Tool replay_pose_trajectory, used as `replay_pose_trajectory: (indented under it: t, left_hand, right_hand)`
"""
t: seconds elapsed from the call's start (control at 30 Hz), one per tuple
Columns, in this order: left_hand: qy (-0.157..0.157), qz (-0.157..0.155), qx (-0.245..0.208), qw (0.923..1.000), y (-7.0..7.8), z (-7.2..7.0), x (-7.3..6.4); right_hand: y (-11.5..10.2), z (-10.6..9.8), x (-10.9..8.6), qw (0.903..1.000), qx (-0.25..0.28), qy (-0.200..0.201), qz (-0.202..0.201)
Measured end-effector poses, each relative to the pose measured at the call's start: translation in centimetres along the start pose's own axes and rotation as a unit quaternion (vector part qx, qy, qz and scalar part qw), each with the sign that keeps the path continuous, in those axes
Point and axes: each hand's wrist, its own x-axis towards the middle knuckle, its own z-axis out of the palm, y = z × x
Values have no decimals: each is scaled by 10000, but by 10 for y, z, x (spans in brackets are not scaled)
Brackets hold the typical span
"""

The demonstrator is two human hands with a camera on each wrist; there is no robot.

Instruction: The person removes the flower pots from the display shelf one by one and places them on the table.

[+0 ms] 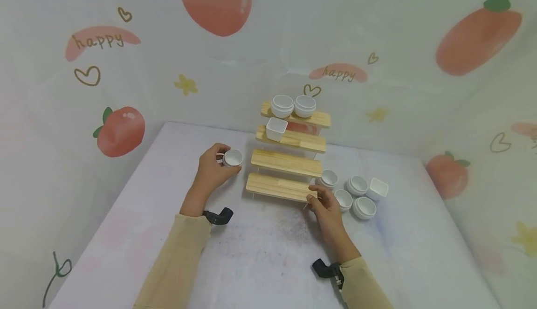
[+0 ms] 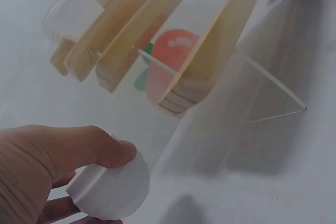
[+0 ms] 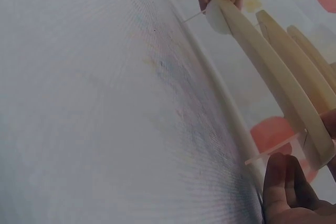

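A small round white bowl is pinched between the thumb and fingers of my left hand, held left of a tiered wooden display stand. In the left wrist view the bowl shows its pale outside, with the thumb across its upper side. My right hand grips the right end of the stand's lowest plank, and the right wrist view shows its fingers around that end. Two round white bowls sit on the top plank. One square white bowl stands at the left of the second plank.
Right of the stand, several round white bowls and a square white bowl are grouped on the white-covered table. A fruit-printed cloth rises behind the table. Thin clear legs hold up the planks.
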Motion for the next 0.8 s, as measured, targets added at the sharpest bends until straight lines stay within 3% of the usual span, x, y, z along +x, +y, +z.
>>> replay_pose_trajectory:
  t: [0.37,0.8]
  left_hand:
    - [-414,-408,338,9977,-5,0,0]
    - [-500,-406,384,9972,-13,5,0]
  right_hand:
    - [1,-1,1,10000,-13,-8,-26]
    - [1,-1,1,10000,18,-31,-55]
